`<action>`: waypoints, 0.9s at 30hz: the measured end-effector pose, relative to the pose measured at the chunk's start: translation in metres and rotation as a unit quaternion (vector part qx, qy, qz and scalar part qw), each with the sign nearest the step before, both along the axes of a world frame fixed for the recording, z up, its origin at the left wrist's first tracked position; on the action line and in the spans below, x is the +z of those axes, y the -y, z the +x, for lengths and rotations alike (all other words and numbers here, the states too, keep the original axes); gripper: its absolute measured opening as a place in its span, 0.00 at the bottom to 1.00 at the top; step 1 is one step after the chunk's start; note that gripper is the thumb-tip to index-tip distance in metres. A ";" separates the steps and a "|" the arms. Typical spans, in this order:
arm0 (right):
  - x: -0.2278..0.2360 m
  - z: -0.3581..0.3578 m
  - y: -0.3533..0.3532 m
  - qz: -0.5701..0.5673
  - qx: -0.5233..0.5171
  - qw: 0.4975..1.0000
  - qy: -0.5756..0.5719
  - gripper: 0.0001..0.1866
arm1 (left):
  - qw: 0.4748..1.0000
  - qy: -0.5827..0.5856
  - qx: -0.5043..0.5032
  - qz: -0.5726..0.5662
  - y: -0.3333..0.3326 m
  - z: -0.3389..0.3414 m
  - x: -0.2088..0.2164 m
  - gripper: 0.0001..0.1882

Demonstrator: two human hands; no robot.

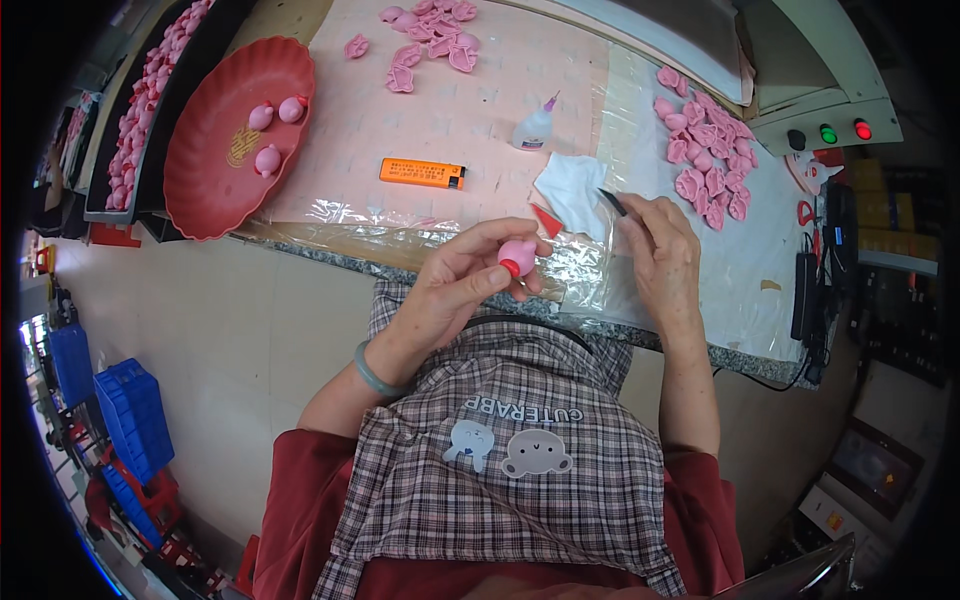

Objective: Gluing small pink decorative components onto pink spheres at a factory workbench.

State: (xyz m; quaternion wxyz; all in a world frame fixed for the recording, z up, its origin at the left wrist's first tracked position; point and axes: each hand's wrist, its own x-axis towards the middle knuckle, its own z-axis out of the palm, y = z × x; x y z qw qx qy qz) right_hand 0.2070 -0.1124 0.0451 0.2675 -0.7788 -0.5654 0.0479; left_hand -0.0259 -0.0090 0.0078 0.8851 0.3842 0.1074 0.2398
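My left hand holds a small round pink figure with a red band at its lower end, pinched between thumb and fingers above the table's near edge. To its right, my right hand is closed on a slim black pointed tool; its exact kind is hard to make out. The tool's tip reaches over a folded white cloth. Beside the cloth lies a red scrap. A small squeeze bottle with a purple tip stands beyond the cloth. An orange lighter rests to the left.
A red scalloped dish at the left carries three pink figures. Behind it, a black tray is full of similar pieces. Loose pink pieces lie far back, others at right. A machine box with lit buttons stands far right.
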 end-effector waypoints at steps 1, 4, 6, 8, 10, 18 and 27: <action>0.002 -0.003 -0.003 0.000 0.002 0.999 0.034 0.11 | 1.000 -0.001 0.000 -0.001 0.000 0.000 0.001 0.24; 0.007 -0.012 -0.010 0.053 0.019 0.994 0.091 0.12 | 1.000 -0.010 -0.003 -0.002 0.000 -0.002 0.002 0.23; 0.006 -0.022 -0.013 0.104 0.033 0.987 0.115 0.13 | 1.000 -0.010 0.006 -0.001 0.000 -0.002 0.004 0.22; 0.003 -0.036 -0.017 0.086 0.100 0.991 0.035 0.14 | 1.000 -0.010 0.010 0.000 0.001 -0.002 0.000 0.23; -0.004 -0.043 -0.021 0.069 0.107 0.991 0.038 0.13 | 1.000 -0.010 0.015 0.003 0.001 -0.003 0.000 0.23; -0.003 -0.050 -0.028 0.051 0.122 0.991 0.007 0.11 | 0.999 -0.010 0.024 -0.023 0.002 -0.002 0.001 0.24; -0.003 -0.053 -0.031 0.028 0.167 0.985 -0.003 0.15 | 0.999 -0.006 0.040 -0.031 0.003 -0.001 -0.002 0.24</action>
